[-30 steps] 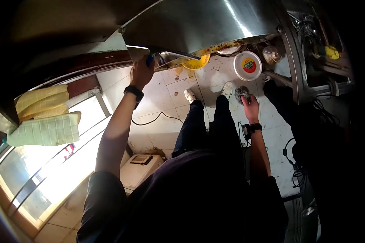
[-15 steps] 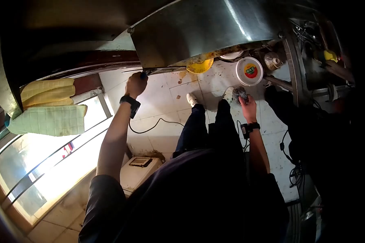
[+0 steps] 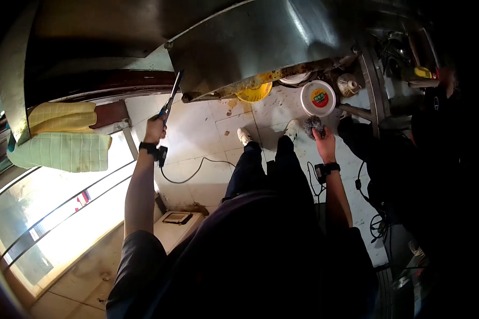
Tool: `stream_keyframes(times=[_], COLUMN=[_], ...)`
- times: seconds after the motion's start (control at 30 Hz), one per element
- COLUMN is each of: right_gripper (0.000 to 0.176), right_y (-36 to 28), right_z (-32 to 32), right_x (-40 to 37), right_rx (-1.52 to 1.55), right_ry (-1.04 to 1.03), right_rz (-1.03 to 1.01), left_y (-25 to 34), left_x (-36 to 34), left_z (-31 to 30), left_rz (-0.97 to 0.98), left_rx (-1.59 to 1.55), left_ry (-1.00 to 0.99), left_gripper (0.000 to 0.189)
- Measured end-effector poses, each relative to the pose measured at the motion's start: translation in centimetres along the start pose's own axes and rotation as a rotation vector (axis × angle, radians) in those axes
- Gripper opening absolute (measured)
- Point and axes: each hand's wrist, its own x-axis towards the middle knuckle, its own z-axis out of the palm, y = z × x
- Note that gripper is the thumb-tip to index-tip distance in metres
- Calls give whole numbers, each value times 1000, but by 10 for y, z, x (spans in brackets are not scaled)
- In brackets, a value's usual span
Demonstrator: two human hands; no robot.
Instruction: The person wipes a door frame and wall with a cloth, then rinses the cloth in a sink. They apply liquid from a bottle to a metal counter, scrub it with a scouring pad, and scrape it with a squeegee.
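My left hand [image 3: 155,129] is closed around the grip of a long, narrow, knife-like tool [image 3: 174,94] with some blue near the handle. Its tip points up toward the left corner of the stainless steel panel [image 3: 261,48]; the exact kind is hard to make out. In my right hand [image 3: 326,145] is a grey steel wool scrubber [image 3: 313,125], pinched by the fingers above the floor. Just beyond it stands a white bucket [image 3: 306,100] with a red and green label.
A yellow basin [image 3: 254,93] and a plastic jug [image 3: 349,85] sit under the panel's lower edge. Quilted cloths [image 3: 64,151] hang at left by the bright window. Another person in dark clothing [image 3: 404,175] is close on the right. A cable [image 3: 197,169] trails from my left wrist.
My left hand has drawn back from the panel, down and to the left, and the tool has swung from roughly level to steeply upward. My right hand keeps the scrubber in nearly the same place.
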Motion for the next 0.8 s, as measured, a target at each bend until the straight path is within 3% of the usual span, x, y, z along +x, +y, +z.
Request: stream_keyframes(times=[0.17, 0.23, 0.27, 0.33, 0.4, 0.53, 0.67, 0.8], right_gripper=[57, 58, 58, 55, 52, 49, 51, 60], right_y=[-3, -7, -7, -35, -47, -55, -45, -36], right_z=[2, 8, 9, 2, 3, 6, 2, -12], right_x=[15, 21, 25, 25, 27, 26, 25, 22], right_rx=[-119, -155, -182, -132, -180, -222, -225, -210], right_ry=[-50, -33, -3, -35, -61, -65, -87, -166], right_rz=[-58, -117, -155, -167, -165, -194, -210, -47], left_y=[-34, -44, -18, -15, 2, 34, 44, 45], left_x=[3, 7, -25, -45, -68, -88, -83, -83], left_z=[-3, 3, 12, 37, 66, 127, 167, 179], left_rz=[76, 607, 459, 808, 602, 654, 670, 640], left_rx=[47, 453, 398, 440, 446, 589, 559, 522], left_ry=[101, 450, 364, 456, 334, 227, 277, 288], left_gripper=[26, 30, 34, 34, 37, 38, 38, 34])
